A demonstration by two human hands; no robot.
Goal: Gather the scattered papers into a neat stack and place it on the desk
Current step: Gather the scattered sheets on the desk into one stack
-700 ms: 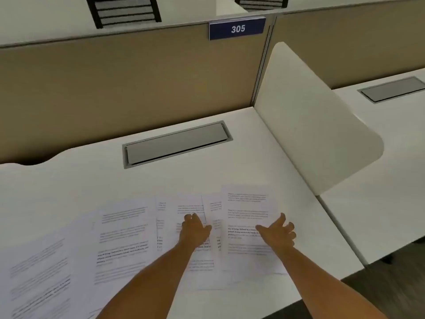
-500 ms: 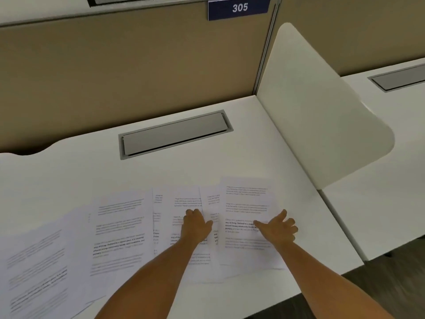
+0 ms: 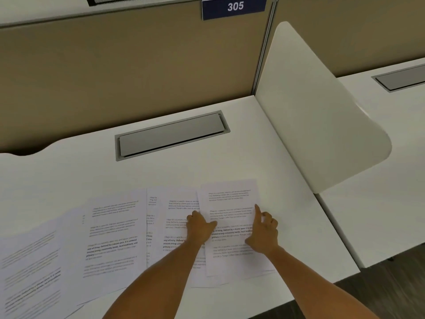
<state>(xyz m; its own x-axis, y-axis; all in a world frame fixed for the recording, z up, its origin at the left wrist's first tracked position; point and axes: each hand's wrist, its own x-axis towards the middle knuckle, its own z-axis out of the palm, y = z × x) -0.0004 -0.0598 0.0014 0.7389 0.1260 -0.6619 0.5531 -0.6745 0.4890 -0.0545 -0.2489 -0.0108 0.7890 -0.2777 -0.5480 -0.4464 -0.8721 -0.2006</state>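
Several printed white papers lie fanned across the white desk [image 3: 230, 164], overlapping from the far left to the right of centre. The rightmost sheet [image 3: 230, 203] lies on top. My left hand [image 3: 200, 226] presses flat on the papers at that sheet's left edge, thumb against it. At the sheet's right edge rests my right hand [image 3: 262, 231], index finger pointing along the edge and the other fingers curled. Neither hand has a sheet lifted. A wider sheet [image 3: 112, 238] sits left of my arms, with more papers [image 3: 25, 268] reaching the frame's left edge.
A grey cable hatch [image 3: 171, 134] is set into the desk behind the papers. A tan partition [image 3: 128, 70] with a blue "305" sign [image 3: 233, 6] backs the desk. A white curved divider [image 3: 322, 116] stands on the right; beyond it is a neighbouring desk [image 3: 379, 203].
Both hands have closed in on the rightmost sheet, the left to its left edge and the right to its right edge with fingers now curled. The camera has tilted down slightly.
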